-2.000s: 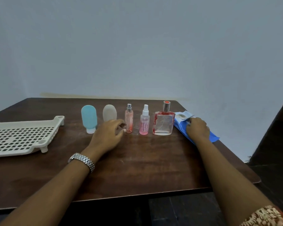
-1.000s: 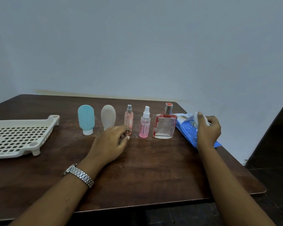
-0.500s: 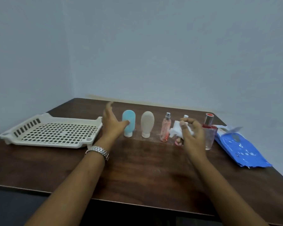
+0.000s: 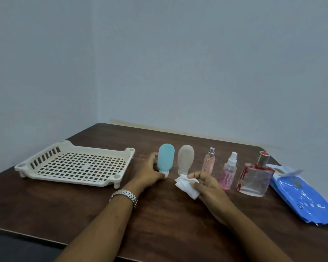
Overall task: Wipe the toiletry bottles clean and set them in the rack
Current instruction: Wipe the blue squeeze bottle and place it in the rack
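Several bottles stand in a row on the dark wooden table (image 4: 159,220). My left hand (image 4: 150,173) grips the blue squeeze bottle (image 4: 166,157) low down near its white cap. Beside it stand a beige squeeze bottle (image 4: 186,157), a slim pink spray vial (image 4: 208,163), a small pink spray bottle (image 4: 229,173) and a square glass perfume bottle (image 4: 255,176) with a red-topped cap. My right hand (image 4: 206,186) pinches a crumpled white wipe (image 4: 186,186) just in front of the beige bottle. The cream perforated rack (image 4: 74,164) lies to the left with nothing in it.
A blue pack of wipes (image 4: 301,197) lies at the table's right edge, its flap peeled open. A metal watch (image 4: 124,194) is on my left wrist. Pale walls meet in a corner behind the table.
My right hand pulled a white wipe from the blue pack and carried it left to the front of the row. My left hand moved from the pink vial to the blue bottle and closed on it.
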The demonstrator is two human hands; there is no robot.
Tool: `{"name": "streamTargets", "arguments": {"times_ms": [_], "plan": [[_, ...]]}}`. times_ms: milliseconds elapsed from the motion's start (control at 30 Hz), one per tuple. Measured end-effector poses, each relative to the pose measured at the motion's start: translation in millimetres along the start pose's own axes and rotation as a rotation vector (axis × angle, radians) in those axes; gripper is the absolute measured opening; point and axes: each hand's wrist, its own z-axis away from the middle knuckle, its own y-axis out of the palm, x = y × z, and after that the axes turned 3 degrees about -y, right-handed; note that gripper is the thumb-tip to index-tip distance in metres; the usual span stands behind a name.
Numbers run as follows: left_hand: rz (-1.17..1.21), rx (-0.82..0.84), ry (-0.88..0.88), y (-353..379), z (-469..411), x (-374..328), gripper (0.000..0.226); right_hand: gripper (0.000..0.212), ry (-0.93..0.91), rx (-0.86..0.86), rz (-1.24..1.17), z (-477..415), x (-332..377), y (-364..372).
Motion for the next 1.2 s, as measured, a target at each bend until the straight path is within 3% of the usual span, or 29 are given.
{"name": "streamTargets", "arguments": {"times_ms": [233, 500, 667, 833, 1100, 1200], "plan": [[0.006, 0.073, 0.025, 0.4, 9.9, -4.7, 0.074, 0.027, -0.174, -0.152, 0.018, 5.2, 3.3, 0.9], [0.218, 0.273, 0.036, 15.9, 30.7, -18.9, 0.063, 0.015, -0.408, -0.424, 0.449, 10.2, 0.5, -1.2], [0.415, 0.308, 0.047, 25.6, 34.0, -19.5, 0.055, 0.025, -0.581, -0.232, 0.528, 16.3, -2.0, 10.0], [0.539, 0.276, 0.044, 28.5, 34.7, -18.3, 0.034, 0.039, -0.556, -0.070, 0.463, 17.8, -4.7, 11.6], [0.577, 0.319, 0.045, 31.1, 31.0, -16.1, 0.033, 0.037, -0.595, -0.202, 0.604, -2.4, -7.8, 4.3], [0.609, 0.328, 0.053, 29.0, 30.9, -17.0, 0.039, 0.036, -0.719, -0.185, 0.645, 1.7, -6.4, 6.9]]}}
